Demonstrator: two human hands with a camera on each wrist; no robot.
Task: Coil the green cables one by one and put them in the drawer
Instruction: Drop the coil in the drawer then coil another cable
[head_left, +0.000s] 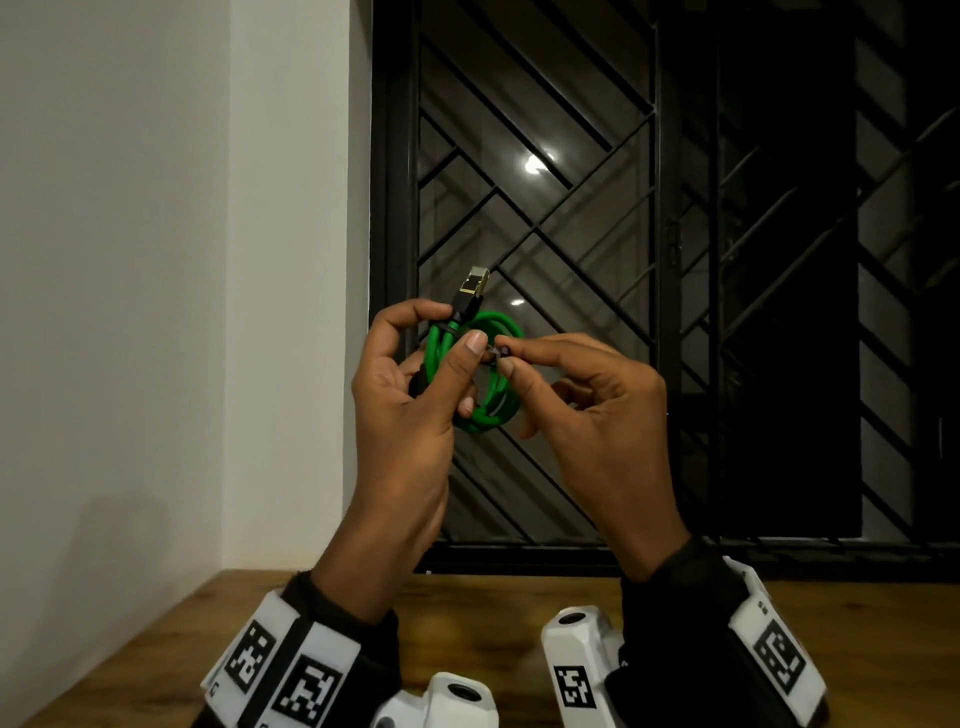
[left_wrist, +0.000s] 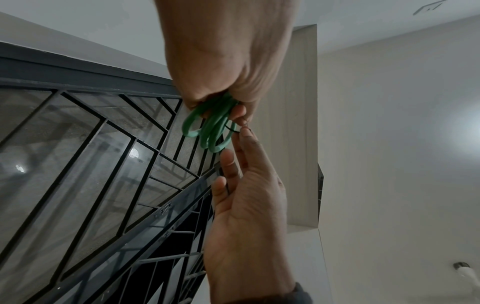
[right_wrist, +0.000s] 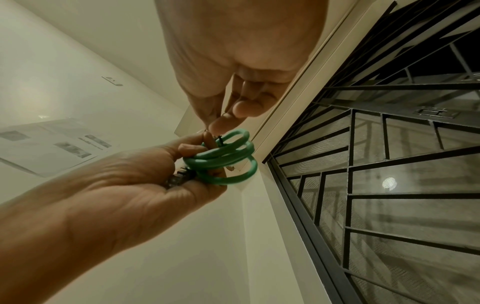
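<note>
Wood of the table sits lowest and nearest, just past the two wrist bands. Both hands are held up above it, in the air.

Left hand is curled around the green cable. It holds the loops together in a small ring, with the thumb pressed on the front. One plug with a gold tip sticks up out of the top of this hand. The ring stands up on its edge, and its flat open side faces the person.

Right hand is just beside the ring, on its right. Its thumb and first finger pinch a thin black tie that goes around the loops. The other fingers of that hand are bent and hold nothing. The right wrist view shows the same tie at the top of the loops, with the fingertips right on it.

So the cable looks coiled, and the job now seems to be to fasten the tie. The tie sticks out toward the right hand, so that hand is the one to pull or twist it. The left hand should hold the ring tight, or the loops may spring open.

Farthest back are a white wall and a dark window with black bars. No drawer shows in any view.
</note>
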